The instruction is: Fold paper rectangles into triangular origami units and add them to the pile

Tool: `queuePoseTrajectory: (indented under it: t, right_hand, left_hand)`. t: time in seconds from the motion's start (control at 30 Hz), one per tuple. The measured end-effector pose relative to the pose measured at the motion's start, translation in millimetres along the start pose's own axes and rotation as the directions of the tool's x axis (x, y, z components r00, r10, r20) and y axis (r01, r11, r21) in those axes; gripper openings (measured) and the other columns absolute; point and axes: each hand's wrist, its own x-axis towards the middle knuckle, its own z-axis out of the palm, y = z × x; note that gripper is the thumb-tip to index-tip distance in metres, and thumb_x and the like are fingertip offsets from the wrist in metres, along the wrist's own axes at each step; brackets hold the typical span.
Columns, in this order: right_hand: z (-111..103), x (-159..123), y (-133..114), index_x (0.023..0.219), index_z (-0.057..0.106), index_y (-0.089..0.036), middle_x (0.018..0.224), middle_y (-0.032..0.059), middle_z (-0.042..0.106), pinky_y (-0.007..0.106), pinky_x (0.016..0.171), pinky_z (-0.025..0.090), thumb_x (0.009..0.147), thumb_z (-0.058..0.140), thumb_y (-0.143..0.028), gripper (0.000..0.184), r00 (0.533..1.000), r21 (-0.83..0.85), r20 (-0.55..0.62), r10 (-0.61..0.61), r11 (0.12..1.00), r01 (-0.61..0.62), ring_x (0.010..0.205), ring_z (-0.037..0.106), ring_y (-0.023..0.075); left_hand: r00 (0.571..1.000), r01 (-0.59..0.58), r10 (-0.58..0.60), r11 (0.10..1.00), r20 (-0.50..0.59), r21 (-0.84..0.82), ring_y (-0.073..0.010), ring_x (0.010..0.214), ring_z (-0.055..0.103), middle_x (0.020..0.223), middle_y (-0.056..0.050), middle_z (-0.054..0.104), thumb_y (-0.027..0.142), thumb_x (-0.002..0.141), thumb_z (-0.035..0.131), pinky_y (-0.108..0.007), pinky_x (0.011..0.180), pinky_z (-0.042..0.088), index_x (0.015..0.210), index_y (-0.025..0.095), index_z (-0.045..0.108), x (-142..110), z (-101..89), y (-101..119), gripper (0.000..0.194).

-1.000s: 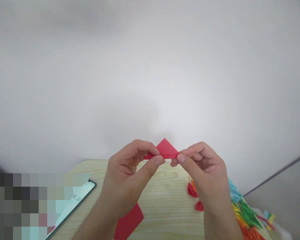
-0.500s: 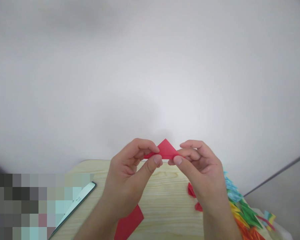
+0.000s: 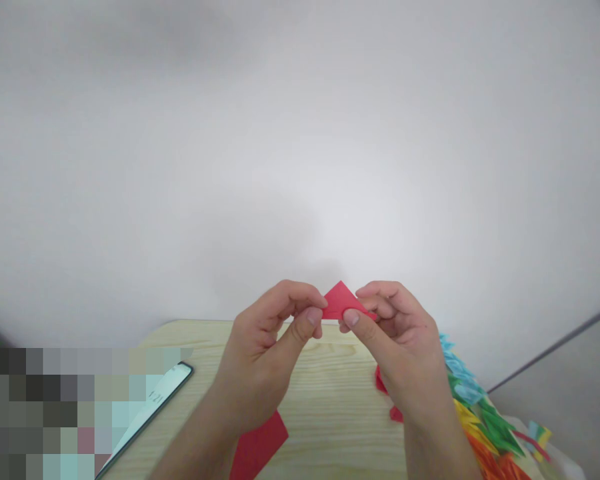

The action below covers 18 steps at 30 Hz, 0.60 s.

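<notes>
A small red piece of folded paper (image 3: 339,302), triangular with its point up, is held in the air between both hands above the far part of the table. My left hand (image 3: 275,333) pinches its left corner between thumb and fingers, which hide that end. On the other side, my right hand (image 3: 397,333) presses the lower right part with the thumb in front and fingers behind. Under my left wrist lies a flat red sheet of paper (image 3: 260,443), partly covered by the forearm.
On the light wooden table (image 3: 340,393), small folded red paper pieces (image 3: 396,414) lie beside my right wrist. Blue, green, yellow and orange folded papers (image 3: 495,427) line the right edge. A phone or tablet (image 3: 150,413) is at left, partly pixelated. A pale wall (image 3: 300,133) rises behind.
My left hand has shifted right along the folded paper, towards my right hand. The paper's peak has moved slightly right, and its right corner now shows beyond my right thumb.
</notes>
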Motion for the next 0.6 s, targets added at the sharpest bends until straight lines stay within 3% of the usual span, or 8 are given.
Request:
queuePoseTrajectory:
  t: [0.17,0.37,0.6]
  right_hand:
    - [0.1,-0.2,-4.8,0.118,0.066,-0.028,0.087,0.0004,0.079,0.033,0.079,0.055,0.089,0.082,-0.031,0.033,0.997,-0.027,0.068,0.043,0.999,-0.041,0.084,0.073,0.0198]
    - [-0.1,1.1,0.7,0.120,0.064,-0.028,0.079,-0.0011,0.077,0.030,0.073,0.053,0.088,0.082,-0.029,0.036,1.000,-0.034,0.024,0.001,0.999,-0.001,0.077,0.070,0.0187]
    - [2.5,-0.4,-8.0,0.129,0.057,-0.028,0.083,-0.0002,0.079,0.031,0.073,0.052,0.091,0.076,-0.024,0.043,0.993,-0.051,0.085,0.079,0.996,-0.075,0.077,0.070,0.0185]
  left_hand:
    - [1.000,0.001,0.000,1.000,0.031,-0.015,-0.0137,0.079,0.061,0.081,0.001,0.066,0.028,0.102,0.062,-0.028,0.073,0.047,0.103,0.026,0.069,1.8,0.2,-0.6,0.007]
    - [0.998,0.024,-0.021,0.999,0.056,-0.042,-0.0148,0.078,0.061,0.080,0.000,0.066,0.029,0.101,0.064,-0.028,0.072,0.046,0.104,0.024,0.069,3.1,-1.0,-3.5,0.007]
    - [0.996,0.052,-0.046,0.996,0.080,-0.077,-0.0146,0.077,0.059,0.080,0.000,0.065,0.029,0.101,0.064,-0.028,0.072,0.045,0.104,0.024,0.069,2.3,2.7,-3.7,0.008]
